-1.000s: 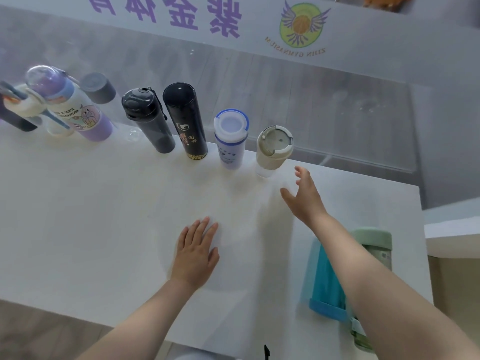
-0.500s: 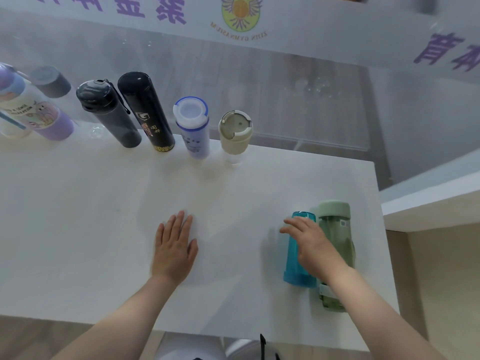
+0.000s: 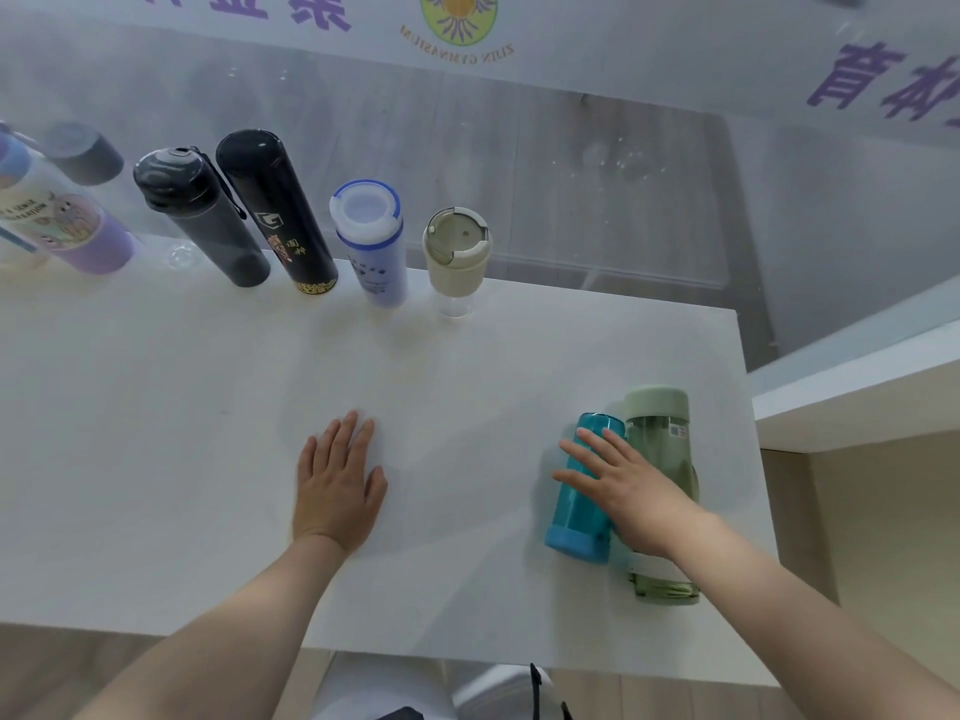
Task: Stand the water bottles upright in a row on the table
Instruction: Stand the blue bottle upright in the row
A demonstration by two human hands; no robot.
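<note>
Several bottles stand upright in a row along the far edge of the white table [image 3: 156, 459]: a purple-based bottle [image 3: 62, 226], a dark grey bottle [image 3: 202, 215], a black flask [image 3: 275, 210], a white and blue bottle [image 3: 371, 241] and a beige-lidded clear cup [image 3: 456, 252]. At the right, a teal bottle [image 3: 579, 496] and a pale green bottle [image 3: 662, 444] lie on their sides next to each other. My right hand [image 3: 623, 485] rests on top of them with fingers spread, not closed around either. My left hand [image 3: 337, 485] lies flat on the table.
A glass wall with purple lettering runs behind the table. The table's right edge [image 3: 748, 407] is close to the lying bottles, with a white ledge [image 3: 857, 387] beyond it. A stretch of bare tabletop lies to the right of the beige-lidded cup.
My right hand drew back from the beige-lidded cup to the two lying bottles and now rests on them. The view shifted right. My left hand stayed flat.
</note>
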